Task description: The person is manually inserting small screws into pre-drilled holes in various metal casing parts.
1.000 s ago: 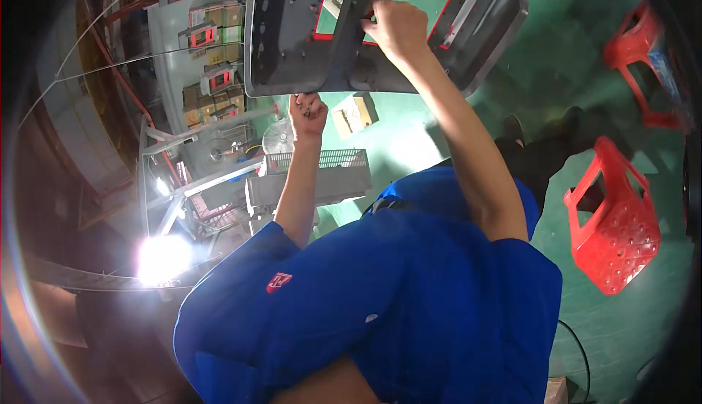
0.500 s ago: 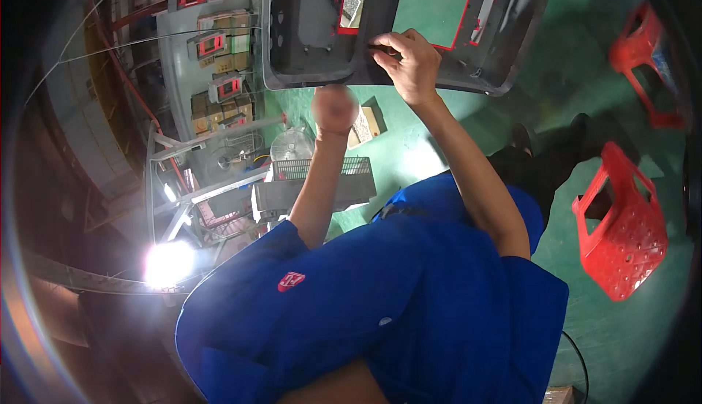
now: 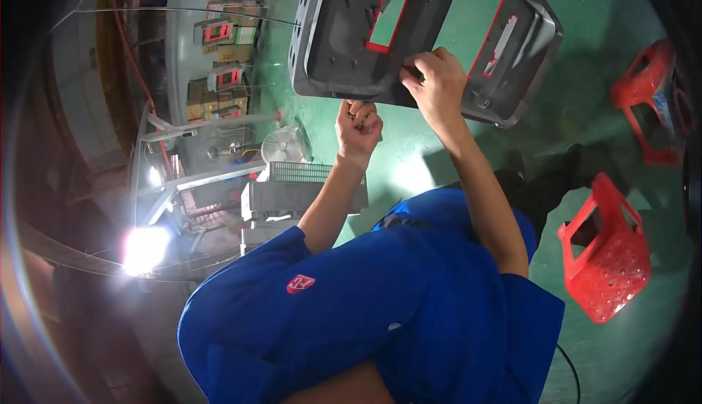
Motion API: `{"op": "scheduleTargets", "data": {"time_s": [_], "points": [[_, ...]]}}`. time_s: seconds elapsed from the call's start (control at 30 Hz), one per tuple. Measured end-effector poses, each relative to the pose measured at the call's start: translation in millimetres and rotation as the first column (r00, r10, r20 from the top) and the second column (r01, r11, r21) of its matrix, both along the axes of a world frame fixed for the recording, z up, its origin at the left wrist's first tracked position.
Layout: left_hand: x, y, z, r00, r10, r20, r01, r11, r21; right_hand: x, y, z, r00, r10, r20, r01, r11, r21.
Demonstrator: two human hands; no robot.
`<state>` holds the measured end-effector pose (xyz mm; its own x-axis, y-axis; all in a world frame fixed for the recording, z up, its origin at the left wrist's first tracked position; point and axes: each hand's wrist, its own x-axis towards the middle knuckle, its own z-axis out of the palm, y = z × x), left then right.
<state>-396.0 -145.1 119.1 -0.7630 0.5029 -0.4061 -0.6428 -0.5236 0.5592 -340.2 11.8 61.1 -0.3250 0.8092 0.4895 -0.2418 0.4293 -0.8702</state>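
Note:
A large dark grey moulded housing panel (image 3: 344, 60), with two rectangular openings edged in red, fills the top of the view and sits tilted. My right hand (image 3: 441, 89) lies over its lower middle, thumb and fingers pinched close to the surface between the openings. Whatever they pinch is too small to make out. Just below the panel's near edge, my left hand (image 3: 358, 132) has its fingers curled in, the tips close to that edge. Whether anything is inside those fingers is hidden.
Red plastic stools (image 3: 610, 258) stand on the green floor to the right. At left are a round fan (image 3: 285, 146), a grey slatted box (image 3: 292, 198), a glaring lamp (image 3: 146, 250) and a metal frame. Along the far left hang or stand several grey-and-red parts (image 3: 217, 32) beside cartons.
In the picture the panel has shifted right and turned somewhat, along with the background. Both hands appear farther right and lower; the left hand, blurred before, now shows curled fingers.

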Motion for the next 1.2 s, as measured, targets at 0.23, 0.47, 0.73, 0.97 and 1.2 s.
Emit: {"op": "scheduleTargets", "data": {"time_s": [0.23,0.47,0.73,0.97,1.2], "points": [[-5.3,-9.5,-10.3,0.994,0.029,0.11,-0.035,0.998,0.053,-8.7,-1.0,-9.3,0.995,0.068,0.074,-0.075,0.992,0.101],[-8.2,-16.8,-15.3,0.994,-0.004,0.111,-0.01,0.992,0.126,-16.2,-4.9,-18.7,0.994,0.082,0.078,-0.095,0.979,0.182],[39.5,-56.0,-35.2,0.894,-0.416,0.163,0.445,0.791,-0.42,30.0,-6.5,-24.1,0.93,0.352,0.109,-0.358,0.933,0.039],[46.8,41.5,-45.3,0.896,-0.435,0.094,0.414,0.739,-0.531,76.3,8.4,-3.2,0.751,0.57,0.333,-0.548,0.819,-0.168],[42.3,117.3,-49.6,0.857,-0.514,-0.026,0.383,0.67,-0.636,73.5,74.7,0.4,0.873,0.319,0.37,-0.386,0.914,0.123]]}}
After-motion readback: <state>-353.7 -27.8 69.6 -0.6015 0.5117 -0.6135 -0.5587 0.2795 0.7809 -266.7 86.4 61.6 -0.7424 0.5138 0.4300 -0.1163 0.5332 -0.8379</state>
